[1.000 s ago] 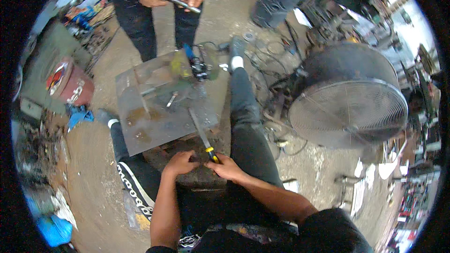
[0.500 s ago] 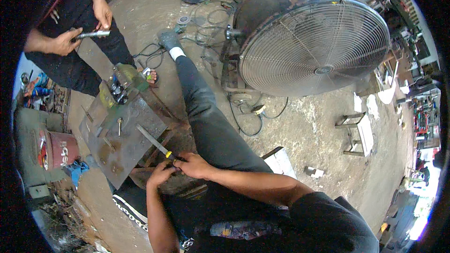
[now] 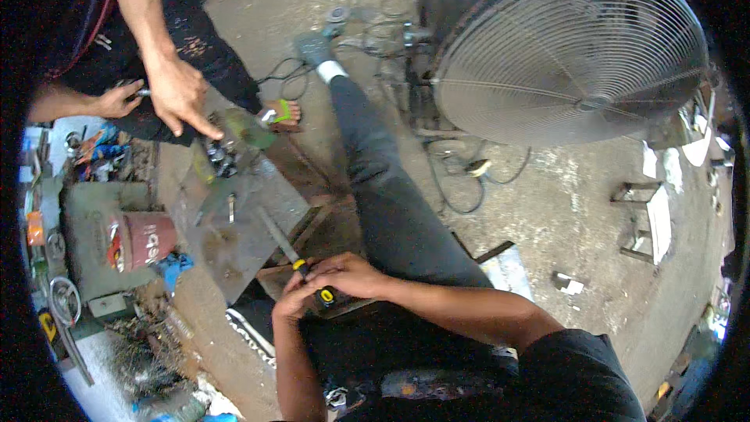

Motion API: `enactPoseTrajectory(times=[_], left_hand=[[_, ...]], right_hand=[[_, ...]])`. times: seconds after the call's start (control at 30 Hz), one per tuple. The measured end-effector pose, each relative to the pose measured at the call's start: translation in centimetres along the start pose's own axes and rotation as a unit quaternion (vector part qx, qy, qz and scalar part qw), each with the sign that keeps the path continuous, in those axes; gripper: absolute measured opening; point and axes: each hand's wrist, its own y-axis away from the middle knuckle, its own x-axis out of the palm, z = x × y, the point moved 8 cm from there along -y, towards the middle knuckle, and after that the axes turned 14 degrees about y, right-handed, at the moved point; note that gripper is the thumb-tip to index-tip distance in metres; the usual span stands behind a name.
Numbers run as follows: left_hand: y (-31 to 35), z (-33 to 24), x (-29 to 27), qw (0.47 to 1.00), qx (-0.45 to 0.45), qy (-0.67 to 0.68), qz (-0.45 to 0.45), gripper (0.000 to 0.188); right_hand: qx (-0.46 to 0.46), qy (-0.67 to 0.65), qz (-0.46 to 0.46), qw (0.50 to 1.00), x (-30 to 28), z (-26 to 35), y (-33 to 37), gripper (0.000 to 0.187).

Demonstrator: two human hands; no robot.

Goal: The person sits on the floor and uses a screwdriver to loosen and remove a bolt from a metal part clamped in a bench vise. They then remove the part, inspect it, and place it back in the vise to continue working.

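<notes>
From where the person's hands are, a red bucket (image 3: 148, 241) stands between nine and ten o'clock, past the left edge of a metal plate (image 3: 283, 195). At eleven, a co-worker's hand (image 3: 178, 94) points over it. The file (image 3: 279, 233) crosses the plate's near edge, blade toward eleven; whether it touches, I can't quite tell. Left hand (image 3: 293, 299) and right hand (image 3: 351, 273) wrap their fingers round its handle. Floor (image 3: 539, 195) spreads toward two, between fan (image 3: 574, 62) and stool (image 3: 660, 223).
</notes>
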Motion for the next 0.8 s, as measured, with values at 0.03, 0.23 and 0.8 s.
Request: enactPoseTrajectory(times=[0.03,0.23,0.8], left_hand=[[0.3,-0.3,0.8,0.998,0.028,0.052,0.001,0.059],[2.4,0.3,2.1,0.986,0.007,0.070,-0.152,0.040],[3.7,-1.6,-0.5,0.937,0.164,-0.152,-0.270,0.028]], right_hand=[[0.005,0.020,-0.003,1.000,-0.2,-0.2,-0.2,0.031],[-0.012,-0.108,0.022,0.994,0.4,-0.9,-1.4,0.029],[0.160,-0.020,-0.024,0.987,-0.4,-3.9,-1.8,0.028]])
